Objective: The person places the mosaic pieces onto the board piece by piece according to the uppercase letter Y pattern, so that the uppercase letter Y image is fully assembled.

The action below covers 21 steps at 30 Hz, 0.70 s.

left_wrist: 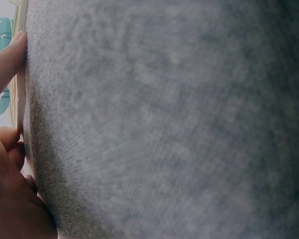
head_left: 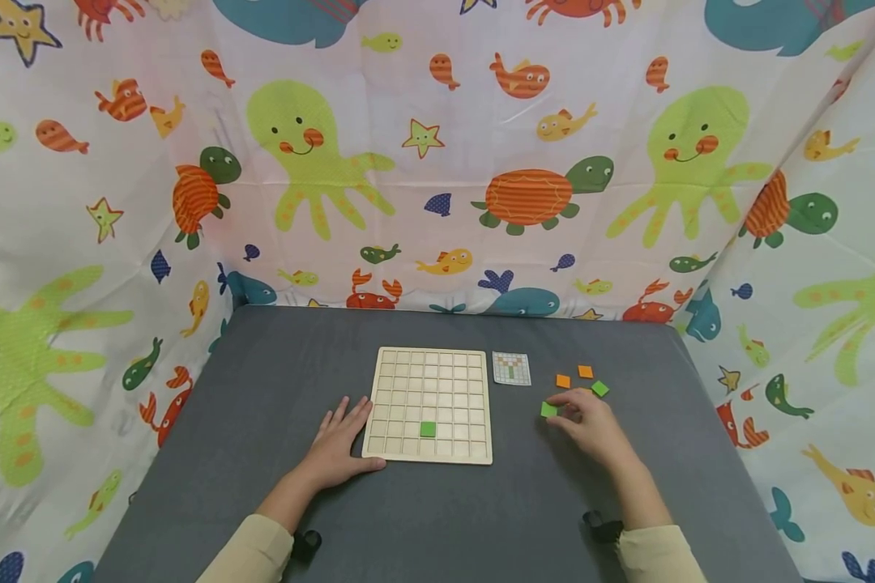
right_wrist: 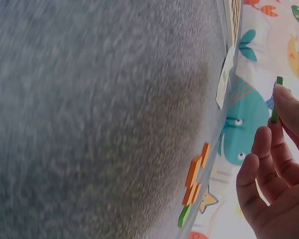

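A square wooden grid board [head_left: 394, 397] lies on the table, with one green square tile [head_left: 428, 429] in a lower cell. My left hand [head_left: 337, 445] rests at the board's lower left corner, its fingers along the left edge and its thumb at the front edge. In the left wrist view, fingers [left_wrist: 7, 67] touch the board's side. To the right of the board, my right hand [head_left: 594, 425] pinches another green tile [head_left: 548, 410] between thumb and finger. The right wrist view shows this held tile [right_wrist: 275, 102] edge-on, raised off the table.
Beyond the right hand lie two orange tiles [head_left: 563, 380] [head_left: 586, 372] and a loose green tile [head_left: 599, 389]. A small printed pattern card [head_left: 511, 368] sits beside the board's upper right. A grey cloth [head_left: 299, 348] covers the table, with sea-animal curtains [head_left: 437, 162] around it.
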{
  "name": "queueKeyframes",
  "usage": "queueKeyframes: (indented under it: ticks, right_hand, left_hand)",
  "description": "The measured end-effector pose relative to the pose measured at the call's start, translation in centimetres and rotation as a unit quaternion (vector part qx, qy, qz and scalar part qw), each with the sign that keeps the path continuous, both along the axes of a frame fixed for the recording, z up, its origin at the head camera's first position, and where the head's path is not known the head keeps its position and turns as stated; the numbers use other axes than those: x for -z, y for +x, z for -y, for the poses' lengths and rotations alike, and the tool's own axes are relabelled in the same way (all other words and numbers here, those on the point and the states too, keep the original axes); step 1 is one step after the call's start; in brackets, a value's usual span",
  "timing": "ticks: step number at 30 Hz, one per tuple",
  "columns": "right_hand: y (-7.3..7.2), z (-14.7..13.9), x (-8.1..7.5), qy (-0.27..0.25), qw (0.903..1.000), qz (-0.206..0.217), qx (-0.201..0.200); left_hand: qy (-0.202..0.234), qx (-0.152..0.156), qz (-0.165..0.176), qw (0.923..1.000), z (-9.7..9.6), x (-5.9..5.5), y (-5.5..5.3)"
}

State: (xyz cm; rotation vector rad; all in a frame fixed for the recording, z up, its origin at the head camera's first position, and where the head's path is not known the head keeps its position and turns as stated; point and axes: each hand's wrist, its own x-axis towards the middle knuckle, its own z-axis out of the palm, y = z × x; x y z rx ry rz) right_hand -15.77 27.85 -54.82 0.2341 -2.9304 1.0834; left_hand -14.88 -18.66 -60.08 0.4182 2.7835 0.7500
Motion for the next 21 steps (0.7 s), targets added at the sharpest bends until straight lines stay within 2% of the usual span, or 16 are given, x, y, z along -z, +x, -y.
queueKeyframes:
  ticks: [10,21]
  right_hand:
    - [-0.4,2.4,-0.2,-0.005,0.9996,0.004,-0.028]
    - [-0.9,5.0,-0.5,-0.014,0.9991,-0.008,-0.038]
  left_hand:
    - [0.007,0.001,-0.001,1.0000,0.0,0.0,-0.1]
    - [0.002,0.001,0.002,1.0000,0.0,0.2,-0.1]
